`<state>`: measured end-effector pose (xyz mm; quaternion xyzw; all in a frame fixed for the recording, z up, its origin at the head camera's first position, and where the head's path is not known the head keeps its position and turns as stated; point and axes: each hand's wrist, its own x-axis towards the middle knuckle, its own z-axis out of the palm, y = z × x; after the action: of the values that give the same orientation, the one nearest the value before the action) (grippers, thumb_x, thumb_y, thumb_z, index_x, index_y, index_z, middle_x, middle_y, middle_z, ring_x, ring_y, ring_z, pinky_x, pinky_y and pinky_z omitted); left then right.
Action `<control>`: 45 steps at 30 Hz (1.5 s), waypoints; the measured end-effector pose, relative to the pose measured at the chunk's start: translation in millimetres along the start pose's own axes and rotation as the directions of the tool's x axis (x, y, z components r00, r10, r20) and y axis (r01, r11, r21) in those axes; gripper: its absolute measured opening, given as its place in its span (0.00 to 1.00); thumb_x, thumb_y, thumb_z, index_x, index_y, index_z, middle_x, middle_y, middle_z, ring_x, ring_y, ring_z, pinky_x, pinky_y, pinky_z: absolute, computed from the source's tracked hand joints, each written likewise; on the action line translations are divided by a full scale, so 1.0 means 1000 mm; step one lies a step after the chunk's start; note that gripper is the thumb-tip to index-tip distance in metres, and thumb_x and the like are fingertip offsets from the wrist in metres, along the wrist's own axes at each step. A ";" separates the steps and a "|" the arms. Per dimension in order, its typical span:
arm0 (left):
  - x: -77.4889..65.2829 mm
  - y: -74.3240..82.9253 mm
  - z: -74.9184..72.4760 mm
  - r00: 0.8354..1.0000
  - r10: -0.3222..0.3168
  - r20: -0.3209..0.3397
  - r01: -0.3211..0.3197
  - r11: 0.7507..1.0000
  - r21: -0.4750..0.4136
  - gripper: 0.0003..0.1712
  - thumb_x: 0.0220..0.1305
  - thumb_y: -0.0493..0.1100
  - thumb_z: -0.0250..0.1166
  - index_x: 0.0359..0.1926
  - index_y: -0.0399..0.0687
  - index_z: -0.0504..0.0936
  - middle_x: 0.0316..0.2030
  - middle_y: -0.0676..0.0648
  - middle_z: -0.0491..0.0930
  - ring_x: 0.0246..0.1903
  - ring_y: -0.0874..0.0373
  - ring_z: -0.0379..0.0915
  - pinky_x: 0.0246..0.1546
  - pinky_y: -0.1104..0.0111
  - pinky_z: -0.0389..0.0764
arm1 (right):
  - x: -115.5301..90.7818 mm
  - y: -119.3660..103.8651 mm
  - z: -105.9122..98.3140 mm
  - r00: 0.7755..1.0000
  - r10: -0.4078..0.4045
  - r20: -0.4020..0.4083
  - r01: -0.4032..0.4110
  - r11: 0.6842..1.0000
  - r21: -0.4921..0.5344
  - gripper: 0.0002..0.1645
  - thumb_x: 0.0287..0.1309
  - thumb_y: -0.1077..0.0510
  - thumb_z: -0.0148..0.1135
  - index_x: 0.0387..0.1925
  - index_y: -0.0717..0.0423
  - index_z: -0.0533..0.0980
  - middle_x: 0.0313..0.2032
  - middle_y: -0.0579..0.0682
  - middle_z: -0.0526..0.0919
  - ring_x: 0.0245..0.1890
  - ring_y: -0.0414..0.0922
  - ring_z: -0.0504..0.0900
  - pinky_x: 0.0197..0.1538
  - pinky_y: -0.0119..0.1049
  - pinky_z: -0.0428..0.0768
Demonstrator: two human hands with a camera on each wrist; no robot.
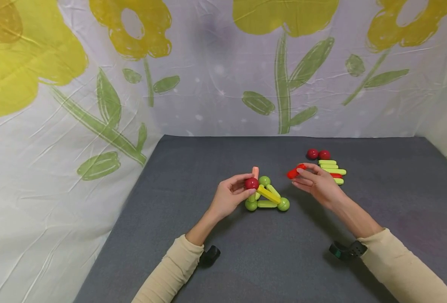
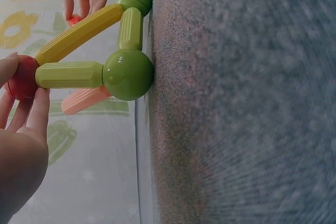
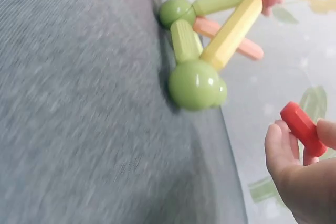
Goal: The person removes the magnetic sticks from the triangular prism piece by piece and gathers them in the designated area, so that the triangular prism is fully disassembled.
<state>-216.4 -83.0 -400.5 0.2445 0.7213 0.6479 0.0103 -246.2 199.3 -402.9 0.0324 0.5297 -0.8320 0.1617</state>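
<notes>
A frame of toy rods and balls stands on the table, with green balls (image 1: 283, 204) at its base joined by light green rods (image 1: 267, 204). My left hand (image 1: 227, 197) pinches a dark red ball (image 1: 251, 183) raised above the base. From that ball a yellow rod (image 2: 79, 34) and a light green rod (image 2: 70, 75) slope down to green balls. One pink rod (image 3: 251, 50) sticks up from the far green ball, its upper end free. Right of the frame, my right hand (image 1: 320, 185) holds a short red rod (image 3: 303, 128) between thumb and fingers, apart from the frame.
Behind the right hand, two dark red balls (image 1: 312, 154) lie on the dark grey table (image 1: 268, 256). Next to them is a row of several light green rods (image 1: 327, 162) with a red rod (image 1: 336, 175) among them. A flower-printed cloth (image 1: 215, 84) hangs behind the table.
</notes>
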 end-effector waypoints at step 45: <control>0.000 -0.003 0.002 1.000 0.004 -0.017 -0.004 1.000 -0.003 0.24 0.57 0.26 0.66 0.56 0.25 0.74 0.51 0.31 0.75 0.50 0.42 0.74 0.50 0.63 0.76 | -0.041 0.003 -0.097 0.973 -0.006 -0.230 -0.022 0.993 -0.118 0.24 0.61 0.65 0.61 0.54 0.59 0.61 0.35 0.43 0.82 0.36 0.37 0.83 0.44 0.34 0.81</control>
<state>-217.1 -81.6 -403.1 0.2402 0.7200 0.6510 0.0031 -218.2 294.0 -439.1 0.1209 0.5936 -0.7888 0.1041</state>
